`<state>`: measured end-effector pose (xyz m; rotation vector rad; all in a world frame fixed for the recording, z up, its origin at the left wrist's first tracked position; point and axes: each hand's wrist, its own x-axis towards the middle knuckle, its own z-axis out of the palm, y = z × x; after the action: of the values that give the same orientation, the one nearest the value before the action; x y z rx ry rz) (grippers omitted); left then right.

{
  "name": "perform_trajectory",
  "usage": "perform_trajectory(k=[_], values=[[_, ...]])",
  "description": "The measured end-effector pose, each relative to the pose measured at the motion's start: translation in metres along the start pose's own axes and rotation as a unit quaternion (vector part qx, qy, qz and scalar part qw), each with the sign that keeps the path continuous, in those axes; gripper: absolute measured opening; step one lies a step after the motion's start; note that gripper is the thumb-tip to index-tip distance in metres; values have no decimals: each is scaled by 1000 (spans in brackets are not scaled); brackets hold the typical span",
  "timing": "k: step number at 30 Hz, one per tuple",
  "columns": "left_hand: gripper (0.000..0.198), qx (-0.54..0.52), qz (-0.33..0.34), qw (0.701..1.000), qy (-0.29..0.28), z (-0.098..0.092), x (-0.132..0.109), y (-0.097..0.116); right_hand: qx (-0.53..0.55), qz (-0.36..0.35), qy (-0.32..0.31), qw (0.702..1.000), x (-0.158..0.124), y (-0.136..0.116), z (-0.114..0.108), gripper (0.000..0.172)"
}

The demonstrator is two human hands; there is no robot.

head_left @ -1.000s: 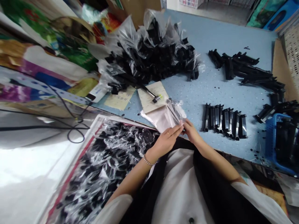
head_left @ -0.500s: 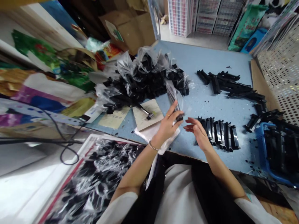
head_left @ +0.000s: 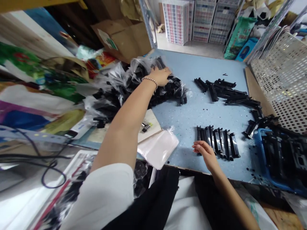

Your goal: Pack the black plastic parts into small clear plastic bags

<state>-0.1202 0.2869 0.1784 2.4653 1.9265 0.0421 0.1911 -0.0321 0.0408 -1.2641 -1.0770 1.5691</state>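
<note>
My left hand [head_left: 161,76] lies on the far part of a heap of black plastic parts in clear bags [head_left: 134,83], fingers stretched over it. Its fingertips are partly lost against the heap, and I see nothing gripped in it. My right hand [head_left: 203,150] hovers by the left end of a row of black plastic parts [head_left: 224,143], loosely open with fingers slightly bent and nothing in them. Between the hands, near the table's front edge, lies a stack of clear plastic bags [head_left: 159,147]. A beige board [head_left: 153,120] beside it carries a small black and metal piece [head_left: 145,127].
Loose black parts [head_left: 230,91] are strewn at the back right of the blue table [head_left: 179,118]. A blue basket [head_left: 263,159] full of similar parts stands at the right edge. A perforated panel [head_left: 275,76] borders the right side. Below left is a bin [head_left: 64,195] with bagged parts.
My left hand has moved from the table's middle, where it held a bagged black part, forward and left onto the heap. My right hand has drawn slightly nearer to me. The view has shifted.
</note>
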Motion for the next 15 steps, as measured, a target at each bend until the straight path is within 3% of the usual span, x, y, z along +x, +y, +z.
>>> perform_trajectory(k=[3,9,12,15], values=[[65,10,-13,1000,-23,8,6,10,7,1,8,1000,0,1,-5,36],[69,18,-1,1000,8,21,10,23,10,3,17,1000,-4,1,-9,35],[68,-15,15,999,45,20,5,28,10,2,25,1000,-6,1,-13,35],[68,-57,50,992,105,15,-18,38,-7,-5,36,999,-4,-1,-26,36]])
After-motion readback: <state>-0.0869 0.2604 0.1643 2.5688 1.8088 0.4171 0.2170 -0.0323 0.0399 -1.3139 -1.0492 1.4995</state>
